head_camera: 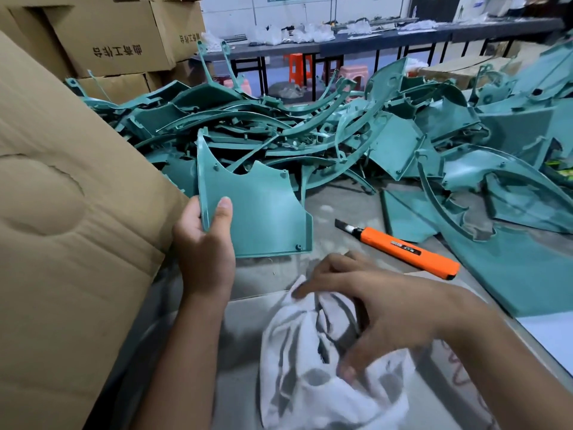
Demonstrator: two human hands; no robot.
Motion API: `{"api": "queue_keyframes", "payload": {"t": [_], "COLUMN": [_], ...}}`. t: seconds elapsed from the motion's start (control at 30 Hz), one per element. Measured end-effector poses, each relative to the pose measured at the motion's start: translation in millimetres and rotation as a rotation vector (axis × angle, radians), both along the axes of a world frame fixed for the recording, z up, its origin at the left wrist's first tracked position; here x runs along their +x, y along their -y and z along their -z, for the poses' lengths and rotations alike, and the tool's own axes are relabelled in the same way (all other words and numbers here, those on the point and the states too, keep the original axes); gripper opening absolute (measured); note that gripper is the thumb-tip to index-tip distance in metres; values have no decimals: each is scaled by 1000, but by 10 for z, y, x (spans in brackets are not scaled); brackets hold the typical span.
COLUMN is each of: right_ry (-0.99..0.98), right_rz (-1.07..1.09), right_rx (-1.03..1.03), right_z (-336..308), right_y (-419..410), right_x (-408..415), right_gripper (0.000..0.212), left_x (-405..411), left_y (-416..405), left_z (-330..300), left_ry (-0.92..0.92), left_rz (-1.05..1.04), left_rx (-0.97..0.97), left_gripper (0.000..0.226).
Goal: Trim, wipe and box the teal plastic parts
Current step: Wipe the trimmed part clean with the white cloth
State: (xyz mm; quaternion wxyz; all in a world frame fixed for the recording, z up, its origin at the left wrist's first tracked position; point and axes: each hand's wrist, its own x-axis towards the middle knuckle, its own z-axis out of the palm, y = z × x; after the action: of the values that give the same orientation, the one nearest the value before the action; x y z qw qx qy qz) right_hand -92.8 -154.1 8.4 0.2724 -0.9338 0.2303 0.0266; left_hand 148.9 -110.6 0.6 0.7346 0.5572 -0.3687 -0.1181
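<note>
Grey table (328, 209), knife (400, 245) parked. Your left hand (204, 243) pinches the teal panel (257, 209) upright by its edge; right hand (378, 308) clutches the cloth (313, 367). Wipe both faces, supporting the panel.

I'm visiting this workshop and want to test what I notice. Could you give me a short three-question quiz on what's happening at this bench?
1. True or false: the left hand holds a flat teal panel upright by its edge.
2. What does the right hand grip? A) the orange utility knife B) a white cloth C) a cardboard box flap
3. Fill in: the knife lies on the grey table with its blade pointing toward the ____ of teal parts.

Key: 1 true; 2 B; 3 pile.
</note>
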Motion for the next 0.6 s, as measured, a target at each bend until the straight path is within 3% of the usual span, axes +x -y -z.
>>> {"api": "queue_keyframes", "payload": {"t": [0.1, 0.3, 0.33, 0.37, 0.43, 0.5, 0.6], "right_ry": [155, 686, 770, 912, 1192, 1168, 987], "right_rz": [58, 727, 845, 916, 826, 595, 415], "right_rx": [-154, -262, -250, -112, 375, 663, 499], "right_z": [33, 74, 73, 67, 0, 11, 103], "right_y": [2, 132, 146, 164, 123, 61, 3], "right_x": [61, 31, 30, 34, 76, 103, 154], "right_gripper": [39, 38, 36, 33, 24, 19, 48], "left_x": [-15, -57, -85, -124, -241, -390, -526], "left_y": [12, -9, -15, -20, -20, -20, -28], "left_z": [8, -44, -51, -56, -51, -34, -14], "left_ry": [33, -38, -14, 25, 116, 150, 149], "left_rz": [-13, 53, 74, 87, 82, 54, -12], "left_rx": [-22, -98, -94, -79, -42, -47, -85], "left_gripper": [16, 17, 17, 16, 16, 16, 17]}}
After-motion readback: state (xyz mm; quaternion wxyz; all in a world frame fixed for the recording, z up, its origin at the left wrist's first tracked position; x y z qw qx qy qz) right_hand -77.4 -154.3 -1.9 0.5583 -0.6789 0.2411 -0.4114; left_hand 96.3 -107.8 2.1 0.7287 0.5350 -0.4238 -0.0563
